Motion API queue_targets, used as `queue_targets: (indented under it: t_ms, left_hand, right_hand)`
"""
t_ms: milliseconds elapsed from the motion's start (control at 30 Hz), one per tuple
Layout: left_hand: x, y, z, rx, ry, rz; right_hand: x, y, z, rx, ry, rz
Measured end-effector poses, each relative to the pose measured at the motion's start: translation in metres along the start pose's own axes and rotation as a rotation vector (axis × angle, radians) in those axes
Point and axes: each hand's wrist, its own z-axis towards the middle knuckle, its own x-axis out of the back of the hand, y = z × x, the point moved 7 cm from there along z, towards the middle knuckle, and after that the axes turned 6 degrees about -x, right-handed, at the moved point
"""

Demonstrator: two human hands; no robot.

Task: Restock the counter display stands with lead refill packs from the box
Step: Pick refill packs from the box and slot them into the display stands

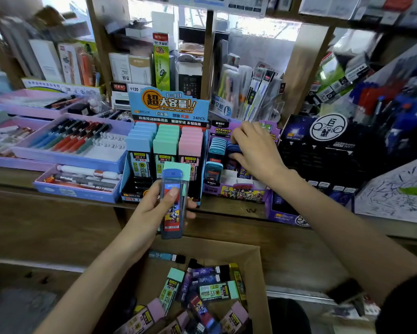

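The left hand [154,208] is at the centre of the view, just above the box [262,273] at 6 o'clock. It grips a blue pack [172,203] upright. The thumb presses across the pack's printed front and the fingers wrap round behind, their tips showing at its right edge. The pack's cap stands clear above the hand at 12 o'clock, and its foot sticks out below the palm. A teal pack [183,168] is held in the same grip behind it, only its cap showing above and to the right.

The right hand [255,148] is at 2 o'clock from the left, palm down over the purple stand [236,192]. Its fingers are bent round the top of a dark pack [234,149] at the back of the stand's right row. The thumb is hidden. Light-blue packs fill the row to the left of that hand.

The blue stand [167,104] sits at 12 o'clock, touching the purple one, with rows of blue, teal and pink caps. Loose packs [217,289] lie jumbled in the box. A black stand [323,145] is at 3 o'clock, and purple pen trays [70,157] lie at 9 to 10 o'clock on the counter [46,213].
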Motion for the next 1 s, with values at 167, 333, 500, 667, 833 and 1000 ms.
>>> queue_targets:
  t_ms: [167,333,500,667,833,1000]
  left_hand:
    - [-0.009,0.005,0.000,-0.025,-0.012,0.042]
    - [-0.019,0.008,0.004,-0.043,-0.011,0.079]
    - [-0.029,0.006,0.008,-0.065,0.017,0.087]
    - [-0.034,0.000,0.009,-0.050,0.005,0.096]
    - [-0.037,-0.007,0.007,-0.002,-0.022,0.114]
    - [-0.027,-0.007,0.005,0.001,-0.002,0.188]
  right_hand:
    - [0.011,0.001,-0.007,-0.028,0.025,0.072]
    - [0.040,-0.018,-0.029,-0.135,0.017,0.690]
    - [0.011,-0.052,-0.054,-0.348,-0.397,1.058]
    - [-0.005,-0.056,-0.066,-0.418,-0.441,1.221]
    - [0.003,-0.035,-0.069,-0.431,-0.386,1.187]
    - [0.049,0.020,-0.049,-0.437,-0.085,1.117]
